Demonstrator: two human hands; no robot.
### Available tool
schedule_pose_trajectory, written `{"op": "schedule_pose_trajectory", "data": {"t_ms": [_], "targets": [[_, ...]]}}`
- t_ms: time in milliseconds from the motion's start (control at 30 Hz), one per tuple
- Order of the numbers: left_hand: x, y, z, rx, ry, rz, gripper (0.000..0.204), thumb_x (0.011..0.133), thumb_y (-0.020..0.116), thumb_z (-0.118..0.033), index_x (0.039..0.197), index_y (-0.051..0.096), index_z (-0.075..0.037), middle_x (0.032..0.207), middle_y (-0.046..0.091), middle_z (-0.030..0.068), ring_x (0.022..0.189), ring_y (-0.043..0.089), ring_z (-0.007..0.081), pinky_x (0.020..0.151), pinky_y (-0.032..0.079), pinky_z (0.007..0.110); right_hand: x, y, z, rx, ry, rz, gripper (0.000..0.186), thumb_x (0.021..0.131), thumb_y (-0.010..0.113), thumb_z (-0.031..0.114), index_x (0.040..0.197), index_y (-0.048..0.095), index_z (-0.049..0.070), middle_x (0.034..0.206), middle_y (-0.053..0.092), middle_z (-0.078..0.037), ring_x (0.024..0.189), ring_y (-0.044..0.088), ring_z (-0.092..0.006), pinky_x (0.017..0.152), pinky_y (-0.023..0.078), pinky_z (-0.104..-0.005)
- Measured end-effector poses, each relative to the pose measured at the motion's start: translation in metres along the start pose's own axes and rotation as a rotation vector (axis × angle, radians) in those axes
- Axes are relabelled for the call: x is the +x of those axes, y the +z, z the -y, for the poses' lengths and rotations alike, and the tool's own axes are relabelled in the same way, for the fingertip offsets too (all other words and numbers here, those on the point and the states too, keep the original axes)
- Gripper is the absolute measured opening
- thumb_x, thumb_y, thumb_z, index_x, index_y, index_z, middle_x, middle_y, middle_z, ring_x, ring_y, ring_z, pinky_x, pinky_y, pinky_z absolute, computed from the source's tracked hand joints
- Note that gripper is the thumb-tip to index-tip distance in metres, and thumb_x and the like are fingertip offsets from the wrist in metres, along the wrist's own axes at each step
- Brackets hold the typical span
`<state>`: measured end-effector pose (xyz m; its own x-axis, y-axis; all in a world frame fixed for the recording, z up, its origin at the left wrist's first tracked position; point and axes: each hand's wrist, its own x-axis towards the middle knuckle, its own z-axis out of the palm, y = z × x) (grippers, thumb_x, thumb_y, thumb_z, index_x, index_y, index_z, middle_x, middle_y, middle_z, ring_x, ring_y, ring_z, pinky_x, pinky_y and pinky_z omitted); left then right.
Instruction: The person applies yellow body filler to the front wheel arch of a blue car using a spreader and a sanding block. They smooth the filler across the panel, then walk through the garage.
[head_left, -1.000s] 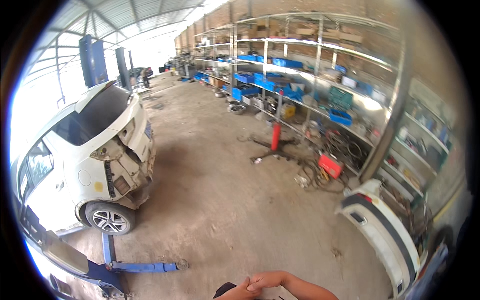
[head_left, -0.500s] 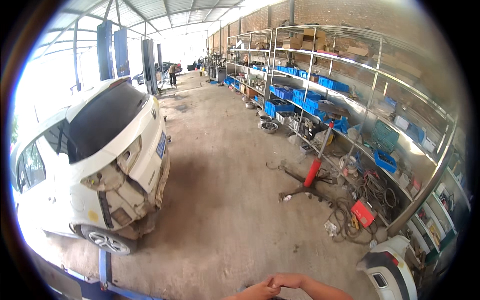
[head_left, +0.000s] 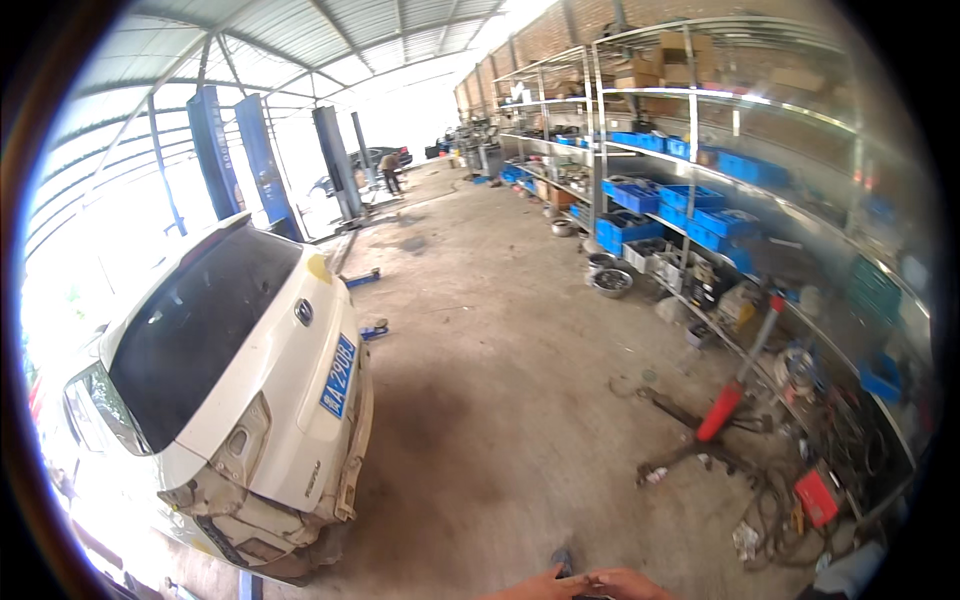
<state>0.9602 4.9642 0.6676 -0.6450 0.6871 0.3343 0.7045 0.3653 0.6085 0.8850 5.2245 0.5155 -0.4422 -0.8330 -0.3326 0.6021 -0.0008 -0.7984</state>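
Observation:
My left hand (head_left: 540, 583) and my right hand (head_left: 622, 583) come in at the lower edge, held close together in front of my body. Their fingertips meet or nearly meet. The frame's edge cuts off much of both hands, so how the fingers are bent is unclear, and no object shows in them. The dark tip of a shoe (head_left: 563, 560) appears just beyond them on the concrete floor (head_left: 480, 400). Nearest on the left stands a white car (head_left: 270, 390), its rear bumper and tail lamp off and bare metal showing.
At right, metal shelving (head_left: 690, 92) holds blue bins (head_left: 628, 228) and cardboard boxes (head_left: 685, 60). A red stand (head_left: 720, 412) with dark legs, a red box-shaped unit (head_left: 818, 497) and tangled cables (head_left: 775, 500) lie before it. Blue lift posts (head_left: 213, 150) and a bent-over person (head_left: 390, 172) are farther off.
My view has turned right and tilted, and the car looks nearer. My hands sit lower in the picture and are more cut off. The white bumper part at lower right has mostly left view.

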Motion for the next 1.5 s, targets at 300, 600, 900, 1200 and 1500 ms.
{"op": "schedule_pose_trajectory", "data": {"t_ms": [300, 600, 900, 1200, 1500], "targets": [[-0.026, -0.112, 0.249, -0.269, -0.917, -0.07, 0.031, 0.092, 0.064, -0.029, 0.102, 0.072, -0.001, 0.097, 0.07, 0.0154, 0.092, 0.067, 0.0311, 0.08, 0.053, 0.044, 0.27, -0.103, 0.256, -0.868, 0.183, 0.099, 0.043, 0.097, 0.06, 0.039, 0.113, 0.066, 0.0, 0.102, 0.067, -0.006, 0.095, 0.059, -0.0174, 0.087, 0.048, -0.0349], [0.054, -0.259, 0.502, -0.892, -1.165, -0.6, 0.029, 0.097, 0.063, -0.03, 0.101, 0.073, -0.003, 0.091, 0.07, 0.0083, 0.083, 0.065, 0.0194, 0.073, 0.052, 0.034, 0.561, -0.264, 0.531, -1.199, 0.353, -0.023, 0.058, 0.095, 0.06, 0.052, 0.121, 0.067, 0.0, 0.109, 0.072, -0.013, 0.101, 0.066, -0.0278, 0.088, 0.05, -0.0409], [0.251, -0.576, 0.725, -1.16, -0.798, -0.262, 0.024, 0.097, 0.067, -0.026, 0.104, 0.074, -0.004, 0.092, 0.071, 0.002, 0.083, 0.062, 0.0112, 0.068, 0.049, 0.027, 0.649, -0.316, 0.716, -1.005, 0.172, 0.082, 0.056, 0.095, 0.063, 0.044, 0.129, 0.061, -0.001, 0.116, 0.069, -0.015, 0.104, 0.065, -0.023, 0.09, 0.051, -0.0366], [0.43, -0.716, 1.01, -0.663, -0.632, 0.086, 0.026, 0.093, 0.071, -0.023, 0.109, 0.072, -0.002, 0.092, 0.071, 0.0048, 0.087, 0.063, 0.013, 0.076, 0.053, 0.031, 0.846, -0.439, 0.887, -0.703, 0.19, 0.168, 0.049, 0.09, 0.068, 0.029, 0.128, 0.062, -0.002, 0.096, 0.07, -0.009, 0.072, 0.062, -0.0148, 0.064, 0.052, -0.0336], [0.579, -0.916, 1.22, -0.705, -0.746, -0.06, 0.026, 0.095, 0.068, -0.021, 0.112, 0.071, -0.002, 0.099, 0.072, 0.0079, 0.092, 0.063, 0.0146, 0.082, 0.053, 0.033, 1.124, -0.549, 1.17, -0.868, -0.085, 0.303, 0.049, 0.089, 0.072, 0.033, 0.122, 0.061, -0.002, 0.084, 0.063, -0.004, 0.081, 0.06, -0.0166, 0.073, 0.049, -0.0325]]}}
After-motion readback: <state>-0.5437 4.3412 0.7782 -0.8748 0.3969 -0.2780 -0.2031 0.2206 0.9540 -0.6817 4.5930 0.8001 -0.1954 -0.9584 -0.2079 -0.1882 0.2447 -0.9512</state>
